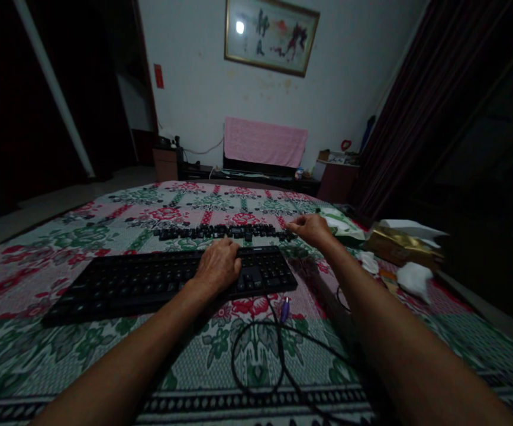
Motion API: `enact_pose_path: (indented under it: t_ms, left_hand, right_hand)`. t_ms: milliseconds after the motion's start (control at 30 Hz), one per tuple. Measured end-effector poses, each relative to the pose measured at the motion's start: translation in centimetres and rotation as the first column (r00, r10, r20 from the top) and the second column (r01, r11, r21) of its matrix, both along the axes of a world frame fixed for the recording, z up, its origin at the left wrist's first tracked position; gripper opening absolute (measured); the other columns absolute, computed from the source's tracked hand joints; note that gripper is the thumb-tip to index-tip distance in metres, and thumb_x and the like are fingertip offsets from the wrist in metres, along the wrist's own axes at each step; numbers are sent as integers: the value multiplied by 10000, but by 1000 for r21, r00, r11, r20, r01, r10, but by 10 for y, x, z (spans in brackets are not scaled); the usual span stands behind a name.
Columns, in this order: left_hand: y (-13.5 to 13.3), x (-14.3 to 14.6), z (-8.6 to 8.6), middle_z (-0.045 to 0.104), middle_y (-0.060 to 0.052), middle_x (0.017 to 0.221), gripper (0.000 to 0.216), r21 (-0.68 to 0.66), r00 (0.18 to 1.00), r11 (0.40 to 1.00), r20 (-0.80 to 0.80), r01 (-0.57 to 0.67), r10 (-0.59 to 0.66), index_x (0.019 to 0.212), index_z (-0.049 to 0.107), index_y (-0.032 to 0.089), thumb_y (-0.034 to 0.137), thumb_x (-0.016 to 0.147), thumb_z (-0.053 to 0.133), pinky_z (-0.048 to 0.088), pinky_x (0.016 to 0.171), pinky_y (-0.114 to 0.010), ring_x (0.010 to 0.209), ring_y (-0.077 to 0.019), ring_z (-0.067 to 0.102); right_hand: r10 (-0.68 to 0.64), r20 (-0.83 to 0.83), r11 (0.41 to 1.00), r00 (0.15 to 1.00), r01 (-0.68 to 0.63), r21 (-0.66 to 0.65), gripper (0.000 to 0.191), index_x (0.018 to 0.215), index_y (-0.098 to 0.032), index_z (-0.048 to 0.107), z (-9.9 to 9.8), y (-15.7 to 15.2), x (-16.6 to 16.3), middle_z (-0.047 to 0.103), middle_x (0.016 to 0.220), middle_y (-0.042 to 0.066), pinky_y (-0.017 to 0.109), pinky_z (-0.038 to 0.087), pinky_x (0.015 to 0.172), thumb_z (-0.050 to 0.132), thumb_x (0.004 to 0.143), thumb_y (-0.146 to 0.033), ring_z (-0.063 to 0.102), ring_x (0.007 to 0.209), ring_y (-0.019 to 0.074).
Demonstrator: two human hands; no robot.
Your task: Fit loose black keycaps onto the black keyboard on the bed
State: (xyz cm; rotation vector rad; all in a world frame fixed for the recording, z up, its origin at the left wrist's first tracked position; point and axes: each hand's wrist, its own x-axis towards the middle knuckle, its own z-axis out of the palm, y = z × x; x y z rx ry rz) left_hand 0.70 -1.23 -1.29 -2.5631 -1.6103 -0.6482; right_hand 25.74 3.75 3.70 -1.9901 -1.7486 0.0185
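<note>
A black keyboard (149,281) lies on a flower-patterned bed cover (38,260). My left hand (218,266) rests on the keyboard's right part, fingers curled down onto the keys. Beyond the keyboard runs a row of loose black keycaps (212,232). My right hand (310,229) reaches to the right end of that row, fingers pinched together at the keycaps; what they hold is too small to see. The keyboard's cable (260,349) loops in front, ending in a purple plug (285,309).
A gold box (398,245) and crumpled white tissues (413,278) lie at the right. A green-white bag (342,222) sits behind my right hand. A pink-draped low cabinet (265,142) stands at the far wall. Dark curtains hang at the right.
</note>
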Motion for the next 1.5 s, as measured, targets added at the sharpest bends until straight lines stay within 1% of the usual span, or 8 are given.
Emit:
enact_pose_path:
  t_ms: [167,367,500,633,867,1200,1367,1500]
  left_hand:
    - [-2,1,1,608,-92,937,242,-26,998,1000,-55,3,-4,972,636,176,243,815,465,424,863,-325,954,-213,547]
    - [-3,0,1,609,-97,931,252,-8,997,1000,-78,21,-21,963,636,166,254,826,444,435,838,-327,931,-219,552]
    - [-3,0,1,607,-98,934,246,-10,997,1000,-73,18,-19,949,637,166,255,827,442,432,843,-329,931,-216,549]
    - [-3,1,2,606,-101,939,237,-13,998,1000,-64,21,-22,944,637,165,248,820,452,431,847,-337,933,-219,543]
    - [-3,0,1,601,-104,931,239,0,998,1000,-55,31,-31,940,636,158,242,821,446,435,833,-338,934,-223,539]
    - [-5,1,2,597,-109,926,253,-3,997,1000,-75,29,-29,940,638,149,242,828,432,441,828,-340,930,-231,534]
    - [-3,1,2,596,-94,927,265,9,996,1000,-86,19,-18,957,637,160,249,831,421,445,823,-336,919,-228,537]
    - [-4,1,1,594,-89,941,272,6,996,1000,-89,14,-13,978,634,169,255,831,421,440,839,-330,940,-225,531]
  right_hand:
    - [3,156,989,988,20,-145,283,792,-180,722,-16,16,-7,700,802,87,256,418,631,609,707,-425,631,758,193]
    - [61,250,980,966,-10,-200,268,927,-220,715,-26,19,-20,696,926,89,245,428,699,590,726,-345,625,877,193]
    - [114,287,977,951,-55,-205,257,937,-233,713,-28,17,-21,694,954,76,233,424,719,577,728,-297,617,903,189]
    - [151,294,974,944,-92,-206,240,897,-231,720,-34,18,-20,702,896,67,217,408,668,544,738,-264,621,862,182]
    - [141,270,986,953,-112,-122,241,891,-224,709,-41,20,-6,700,854,52,225,388,647,525,748,-288,612,787,165]
    - [162,329,981,930,-115,-158,301,1004,-244,674,-48,18,-9,687,955,71,244,400,690,498,785,-350,608,903,204]
    - [192,345,973,919,-133,-187,294,963,-248,683,-47,21,-11,686,942,64,255,417,704,473,794,-363,611,902,206]
    - [169,328,975,929,-109,-196,295,956,-255,684,-48,22,-12,682,965,70,281,427,713,475,783,-371,608,923,226]
